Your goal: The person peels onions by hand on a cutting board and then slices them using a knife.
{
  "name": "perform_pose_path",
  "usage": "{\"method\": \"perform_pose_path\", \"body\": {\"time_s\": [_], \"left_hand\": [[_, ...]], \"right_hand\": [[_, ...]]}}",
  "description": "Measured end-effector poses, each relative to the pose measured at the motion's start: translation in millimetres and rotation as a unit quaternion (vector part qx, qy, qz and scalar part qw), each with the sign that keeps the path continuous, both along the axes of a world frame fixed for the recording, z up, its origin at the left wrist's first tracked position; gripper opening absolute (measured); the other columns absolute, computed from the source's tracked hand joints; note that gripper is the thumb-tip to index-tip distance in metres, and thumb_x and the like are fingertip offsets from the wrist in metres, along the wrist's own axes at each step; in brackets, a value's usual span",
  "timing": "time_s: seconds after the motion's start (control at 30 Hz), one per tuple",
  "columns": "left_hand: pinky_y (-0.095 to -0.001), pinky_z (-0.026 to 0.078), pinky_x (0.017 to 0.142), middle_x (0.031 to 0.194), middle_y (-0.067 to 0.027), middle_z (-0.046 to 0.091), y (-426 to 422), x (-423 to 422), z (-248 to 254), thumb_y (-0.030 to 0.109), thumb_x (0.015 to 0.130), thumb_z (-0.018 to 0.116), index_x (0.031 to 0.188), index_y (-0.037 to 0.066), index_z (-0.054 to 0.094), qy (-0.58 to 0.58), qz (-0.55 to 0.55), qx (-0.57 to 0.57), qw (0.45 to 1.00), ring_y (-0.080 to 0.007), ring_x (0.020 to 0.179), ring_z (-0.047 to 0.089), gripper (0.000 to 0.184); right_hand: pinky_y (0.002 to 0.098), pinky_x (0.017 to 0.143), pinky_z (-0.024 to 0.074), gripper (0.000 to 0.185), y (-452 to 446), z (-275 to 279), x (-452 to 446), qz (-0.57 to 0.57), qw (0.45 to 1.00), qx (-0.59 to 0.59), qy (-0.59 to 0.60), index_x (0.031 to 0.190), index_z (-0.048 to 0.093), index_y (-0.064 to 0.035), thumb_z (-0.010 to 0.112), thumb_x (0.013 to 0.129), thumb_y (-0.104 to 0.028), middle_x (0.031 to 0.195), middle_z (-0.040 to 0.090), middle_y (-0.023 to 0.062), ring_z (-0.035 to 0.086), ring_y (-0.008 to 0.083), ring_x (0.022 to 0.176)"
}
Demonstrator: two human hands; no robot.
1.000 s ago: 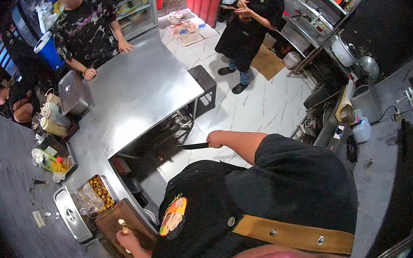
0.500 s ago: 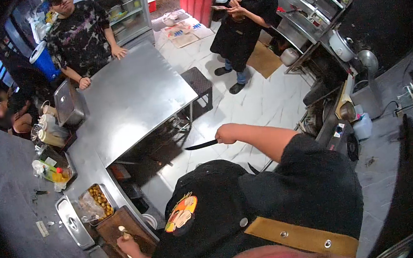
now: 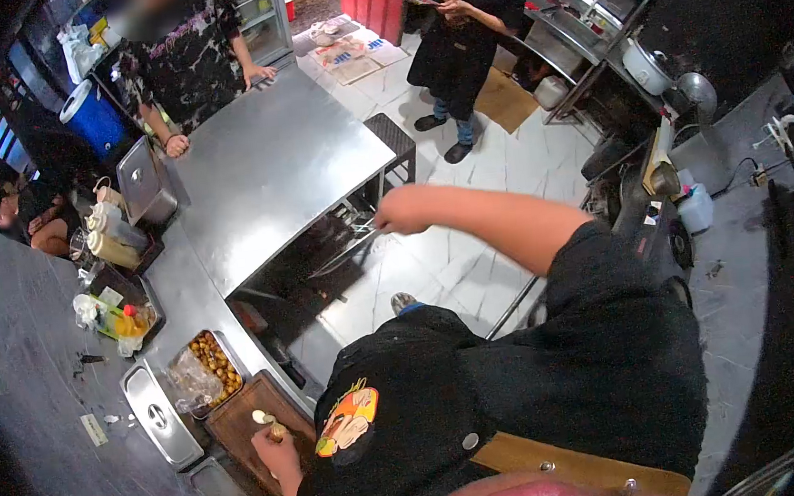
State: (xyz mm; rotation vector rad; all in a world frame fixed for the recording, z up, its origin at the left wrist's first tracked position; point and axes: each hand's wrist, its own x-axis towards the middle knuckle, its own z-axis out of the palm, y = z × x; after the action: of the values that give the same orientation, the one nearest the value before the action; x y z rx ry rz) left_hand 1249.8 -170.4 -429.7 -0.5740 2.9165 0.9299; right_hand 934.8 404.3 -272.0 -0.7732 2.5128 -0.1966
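Observation:
My left hand (image 3: 278, 454) is low on the wooden cutting board (image 3: 241, 413), fingers closed around a small light-brown piece of food (image 3: 278, 432). A small white piece (image 3: 260, 417) sits on the board just beyond the fingertips. My right hand (image 3: 401, 211) is stretched out over the floor, near the steel table's corner, wrapped around a knife. The knife blade (image 3: 345, 254) points down and left, smeared by motion; its handle is hidden in my fist. Beside the board, a steel tray (image 3: 238, 383) holds small brown round pieces like potatoes and a clear plastic bag (image 3: 195, 377).
A steel lid (image 3: 161, 419) lies by the tray. Sauce bottles (image 3: 113, 248) and a lidded steel container (image 3: 146, 181) stand farther along. One person leans on the steel table (image 3: 283, 154); another stands beyond it. A stool (image 3: 393, 138) and stove (image 3: 669, 246) are nearby.
My right hand with the knife has moved up and left, and the blade now blurs. The white piece shows farther from my left fingers. The whole view has shifted slightly.

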Motion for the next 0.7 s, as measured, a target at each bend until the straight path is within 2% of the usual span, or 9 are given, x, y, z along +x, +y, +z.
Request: {"method": "perform_pose_path", "body": {"time_s": [0.03, 0.1, 0.17, 0.23, 0.33, 0.4, 0.53, 0.63, 0.7], "left_hand": [[-0.0467, 0.051, 0.093, 0.114, -0.0203, 0.058, -1.3, 0.5, -2.4, 0.004, 0.084, 0.079, 0.114, -0.002, 0.063, 0.001, 0.007, 0.043, 0.999, -0.0408, 0.105, 0.062, 0.035], [-0.0467, 0.051, 0.093, 0.114, -0.0203, 0.058, -1.2, -1.8, -8.5, 0.004, 0.084, 0.079, 0.114, -0.002, 0.063, 0.014, 0.010, 0.049, 0.999, -0.0406, 0.105, 0.062, 0.035], [-0.0468, 0.051, 0.094, 0.113, -0.0203, 0.058, -0.2, 0.0, -9.7, 0.004, 0.084, 0.079, 0.113, -0.002, 0.063, 0.025, 0.021, 0.053, 0.998, -0.0405, 0.104, 0.062, 0.034], [-0.0458, 0.052, 0.092, 0.113, -0.0199, 0.059, 3.0, -0.8, -6.9, 0.004, 0.083, 0.080, 0.112, -0.002, 0.063, 0.051, 0.040, 0.017, 0.998, -0.0402, 0.102, 0.063, 0.035], [-0.0453, 0.054, 0.089, 0.115, -0.0190, 0.058, 6.7, 1.3, -7.7, 0.002, 0.083, 0.081, 0.113, -0.003, 0.062, 0.052, 0.054, 0.070, 0.995, -0.0386, 0.099, 0.064, 0.036], [-0.0440, 0.054, 0.089, 0.116, -0.0184, 0.057, 9.5, 3.0, -18.7, 0.000, 0.084, 0.079, 0.115, -0.004, 0.060, 0.081, 0.045, 0.120, 0.988, -0.0372, 0.100, 0.065, 0.036], [-0.0423, 0.055, 0.088, 0.116, -0.0185, 0.057, 12.3, 7.0, -9.2, 0.001, 0.085, 0.079, 0.116, -0.004, 0.061, 0.060, 0.034, 0.110, 0.991, -0.0371, 0.100, 0.065, 0.036], [-0.0425, 0.054, 0.087, 0.116, -0.0189, 0.058, 13.1, 4.1, -4.4, 0.003, 0.087, 0.078, 0.118, -0.004, 0.060, 0.035, 0.049, 0.097, 0.993, -0.0370, 0.101, 0.066, 0.036], [-0.0442, 0.054, 0.087, 0.116, -0.0195, 0.058, 14.4, 3.8, -3.4, 0.006, 0.089, 0.077, 0.120, -0.003, 0.060, 0.064, 0.050, 0.118, 0.990, -0.0385, 0.100, 0.066, 0.037]], "right_hand": [[0.0559, 0.084, 0.0581, 0.031, -19.4, -20.6, 5.2, -0.005, 0.999, -0.049, 0.000, 0.119, 0.078, -0.0173, 0.068, 0.095, -0.033, 0.106, 0.078, 0.0173, 0.074, 0.0418, 0.101], [0.0559, 0.085, 0.0574, 0.030, -62.8, -62.1, 31.0, -0.056, 0.988, -0.143, -0.004, 0.117, 0.078, -0.0152, 0.068, 0.095, -0.034, 0.105, 0.077, 0.0184, 0.073, 0.0425, 0.100], [0.0557, 0.086, 0.0563, 0.030, -104.3, -93.5, 57.4, -0.025, 0.983, -0.177, -0.030, 0.114, 0.077, -0.0132, 0.066, 0.096, -0.035, 0.105, 0.077, 0.0190, 0.073, 0.0426, 0.099], [0.0518, 0.089, 0.0562, 0.032, -140.1, -97.9, 86.1, -0.023, 0.981, -0.164, -0.098, 0.119, 0.077, -0.0090, 0.067, 0.100, -0.032, 0.108, 0.078, 0.0171, 0.073, 0.0411, 0.101], [0.0528, 0.082, 0.0546, 0.026, -171.3, -102.2, 105.5, 0.040, 0.984, -0.112, -0.134, 0.111, 0.077, -0.0125, 0.067, 0.101, -0.034, 0.097, 0.076, 0.0161, 0.071, 0.0412, 0.093], [0.0528, 0.081, 0.0544, 0.025, -178.1, -107.0, 105.9, 0.053, 0.983, -0.110, -0.135, 0.110, 0.077, -0.0132, 0.067, 0.101, -0.034, 0.096, 0.076, 0.0159, 0.071, 0.0410, 0.093], [0.0533, 0.082, 0.0548, 0.026, -184.6, -116.5, 96.5, 0.058, 0.985, -0.103, -0.125, 0.111, 0.078, -0.0137, 0.068, 0.098, -0.034, 0.100, 0.077, 0.0144, 0.072, 0.0402, 0.095], [0.0538, 0.083, 0.0548, 0.026, -187.5, -98.4, 91.0, 0.061, 0.984, -0.122, -0.115, 0.112, 0.078, -0.0137, 0.067, 0.099, -0.033, 0.101, 0.077, 0.0149, 0.072, 0.0404, 0.095], [0.0558, 0.088, 0.0565, 0.027, -190.9, -88.5, 89.9, 0.044, 0.986, -0.079, -0.139, 0.109, 0.078, -0.0117, 0.064, 0.098, -0.032, 0.105, 0.077, 0.0166, 0.073, 0.0417, 0.101]]}}
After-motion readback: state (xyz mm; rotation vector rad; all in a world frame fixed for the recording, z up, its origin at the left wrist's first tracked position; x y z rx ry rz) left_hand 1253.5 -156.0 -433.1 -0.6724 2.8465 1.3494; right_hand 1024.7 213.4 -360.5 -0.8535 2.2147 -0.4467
